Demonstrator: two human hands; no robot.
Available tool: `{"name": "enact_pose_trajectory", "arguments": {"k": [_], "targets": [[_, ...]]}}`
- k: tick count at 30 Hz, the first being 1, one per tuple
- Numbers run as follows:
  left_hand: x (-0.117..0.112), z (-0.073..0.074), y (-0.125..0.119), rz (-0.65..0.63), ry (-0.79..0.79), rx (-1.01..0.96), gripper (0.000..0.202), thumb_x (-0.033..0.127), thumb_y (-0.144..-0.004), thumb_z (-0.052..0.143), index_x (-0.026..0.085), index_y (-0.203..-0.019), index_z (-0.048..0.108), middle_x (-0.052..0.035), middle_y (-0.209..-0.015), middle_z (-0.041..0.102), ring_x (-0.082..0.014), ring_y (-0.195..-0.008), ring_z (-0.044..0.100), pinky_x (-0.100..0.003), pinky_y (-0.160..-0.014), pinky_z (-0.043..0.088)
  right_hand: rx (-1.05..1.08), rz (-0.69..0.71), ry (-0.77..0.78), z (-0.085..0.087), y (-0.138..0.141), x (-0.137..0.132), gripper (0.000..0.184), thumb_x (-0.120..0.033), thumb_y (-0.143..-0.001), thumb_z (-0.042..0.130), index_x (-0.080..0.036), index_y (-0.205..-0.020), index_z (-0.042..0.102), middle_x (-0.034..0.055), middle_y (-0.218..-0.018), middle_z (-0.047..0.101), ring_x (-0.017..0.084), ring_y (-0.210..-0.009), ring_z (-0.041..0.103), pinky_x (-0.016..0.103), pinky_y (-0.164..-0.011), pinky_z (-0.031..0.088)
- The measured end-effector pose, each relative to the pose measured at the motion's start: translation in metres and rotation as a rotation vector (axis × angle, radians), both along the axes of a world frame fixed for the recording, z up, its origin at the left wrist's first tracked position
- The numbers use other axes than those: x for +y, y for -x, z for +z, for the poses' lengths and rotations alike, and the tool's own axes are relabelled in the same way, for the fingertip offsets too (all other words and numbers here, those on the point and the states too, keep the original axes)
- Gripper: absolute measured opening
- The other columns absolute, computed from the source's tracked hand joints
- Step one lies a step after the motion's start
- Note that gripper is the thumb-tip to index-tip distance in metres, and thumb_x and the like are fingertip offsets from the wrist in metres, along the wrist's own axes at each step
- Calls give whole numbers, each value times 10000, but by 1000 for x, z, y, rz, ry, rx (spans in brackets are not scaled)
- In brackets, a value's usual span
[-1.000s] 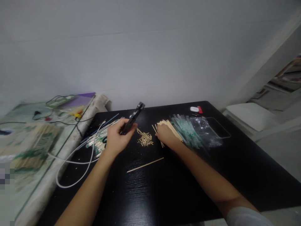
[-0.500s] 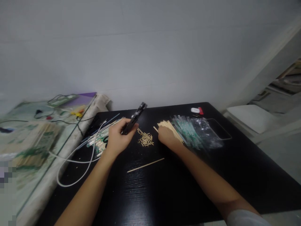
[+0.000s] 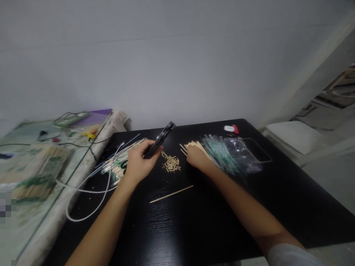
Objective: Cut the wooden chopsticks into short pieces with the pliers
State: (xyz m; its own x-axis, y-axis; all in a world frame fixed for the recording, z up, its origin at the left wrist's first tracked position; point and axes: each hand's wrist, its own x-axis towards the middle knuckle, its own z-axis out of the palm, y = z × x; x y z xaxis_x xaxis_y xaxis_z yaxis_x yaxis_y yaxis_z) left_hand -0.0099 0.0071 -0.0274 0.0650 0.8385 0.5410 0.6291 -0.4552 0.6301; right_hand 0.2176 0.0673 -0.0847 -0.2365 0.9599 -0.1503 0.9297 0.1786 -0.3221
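My left hand (image 3: 140, 160) is wrapped around a black hand tool (image 3: 159, 142), its narrow end pointing up and away; its exact kind is hard to make out. To the right, my right hand (image 3: 198, 157) is closed at a fanned bundle of thin wooden sticks (image 3: 204, 148). Its fingertips are hidden, but stick ends poke out past its left side. Between the hands lies a heap of short cut stick pieces (image 3: 171, 163). One long wooden stick (image 3: 171, 194) lies by itself nearer to me.
Clear green-printed wrappers (image 3: 222, 153) and a phone-sized black slab (image 3: 256, 149) lie right of the bundle. Wrapped sticks (image 3: 118, 168) and a looped white cable (image 3: 85, 218) are at left. A white case (image 3: 229, 128) sits at the back. A glass-topped table (image 3: 36, 129) adjoins.
More stick ends now show spread out to the left of my right hand. My left hand and the black tool stay almost in place; the view has shifted slightly.
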Motion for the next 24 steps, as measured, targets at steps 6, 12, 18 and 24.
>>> {"name": "enact_pose_trajectory", "arguments": {"k": [6,12,18,24], "targets": [[2,3,0,-19,100,-104,176,377,-892,693,203,-858,690,35,-665,643,-134,-607,593,-263,-617,439,634,194,152,26,-11,-3,157,-156,-994,535,-159,-1088,661,73,-990,747,161,-885,726,275,-787,578],[5,0,-1,-39,139,-106,166,377,-893,695,211,-887,699,31,-685,655,-141,-619,602,-269,-620,444,1088,342,377,19,7,-17,76,-201,-857,722,-184,-900,662,11,-797,716,142,-742,679,271,-711,546],[4,-1,-3,-37,106,-37,149,360,-877,714,214,-872,683,36,-687,632,-134,-621,554,-268,-613,402,1079,332,364,10,18,-21,230,-320,-785,828,-183,-823,647,38,-818,759,186,-801,716,303,-745,541],[3,-3,-6,-63,93,4,134,341,-885,697,209,-887,679,24,-723,653,-149,-664,575,-276,-652,409,1003,352,272,13,23,-31,117,-273,-850,768,-172,-901,737,32,-850,768,182,-834,722,296,-799,539]]}}
